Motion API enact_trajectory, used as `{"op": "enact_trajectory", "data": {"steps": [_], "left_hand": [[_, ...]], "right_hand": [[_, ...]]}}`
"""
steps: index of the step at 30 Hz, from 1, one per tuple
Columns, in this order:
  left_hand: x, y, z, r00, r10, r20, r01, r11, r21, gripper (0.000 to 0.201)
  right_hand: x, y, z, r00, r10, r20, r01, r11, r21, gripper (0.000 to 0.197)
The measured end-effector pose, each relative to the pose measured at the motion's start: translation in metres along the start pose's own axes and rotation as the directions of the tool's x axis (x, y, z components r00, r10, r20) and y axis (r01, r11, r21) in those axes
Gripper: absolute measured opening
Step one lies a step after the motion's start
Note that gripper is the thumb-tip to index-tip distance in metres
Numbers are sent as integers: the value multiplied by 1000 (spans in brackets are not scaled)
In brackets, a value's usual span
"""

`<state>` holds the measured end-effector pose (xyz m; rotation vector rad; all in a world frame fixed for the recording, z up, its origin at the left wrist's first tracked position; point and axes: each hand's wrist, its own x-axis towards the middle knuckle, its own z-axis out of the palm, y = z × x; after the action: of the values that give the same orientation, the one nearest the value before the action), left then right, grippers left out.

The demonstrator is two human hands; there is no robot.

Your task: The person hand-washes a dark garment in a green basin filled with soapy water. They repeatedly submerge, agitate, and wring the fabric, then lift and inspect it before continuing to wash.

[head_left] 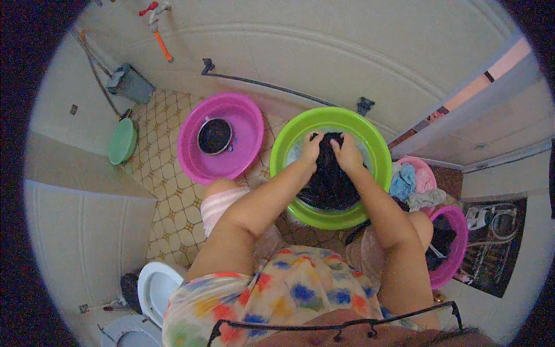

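In front of me stands a lime-green basin (pixel 281 139) with sudsy water in it. A black cloth garment (pixel 329 179) lies in the water, and its upper end is bunched between my hands. My left hand (pixel 311 151) grips the cloth on its left side, fingers curled into the fabric. On the other side, my right hand (pixel 348 155) holds the same cloth, its thumb on top. Some fingertips of both hands are hidden by the dark folds. Which kind of garment it is cannot be made out.
Left of the green basin is a pink basin (pixel 248 115) holding a dark round bowl (pixel 215 136). To the right, blue cloth (pixel 403 181) and other laundry fill a light pink tub (pixel 425 165), near a magenta basin (pixel 462 237) of dark clothes. A toilet (pixel 151 289) stands at lower left.
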<state>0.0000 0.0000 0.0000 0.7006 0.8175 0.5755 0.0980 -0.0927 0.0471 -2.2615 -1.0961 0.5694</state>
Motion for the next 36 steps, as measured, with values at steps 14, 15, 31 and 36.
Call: {"op": "enact_trajectory", "data": {"steps": [14,15,31,36], "left_hand": [[-52,17,27,996,-87,35,89,995,-42,24],[-44,13,22,994,-95,59,98,994,-53,26],[-71,15,42,964,-191,185,200,979,-28,40],[-68,44,50,958,-223,-178,216,975,-61,37]], "right_hand": [[-11,25,40,936,-161,-312,178,984,28,28],[-13,20,45,893,-277,-354,311,950,42,25],[-25,-21,-7,966,-202,-160,206,978,12,33],[-16,0,-6,973,-22,-230,54,990,133,33]]}}
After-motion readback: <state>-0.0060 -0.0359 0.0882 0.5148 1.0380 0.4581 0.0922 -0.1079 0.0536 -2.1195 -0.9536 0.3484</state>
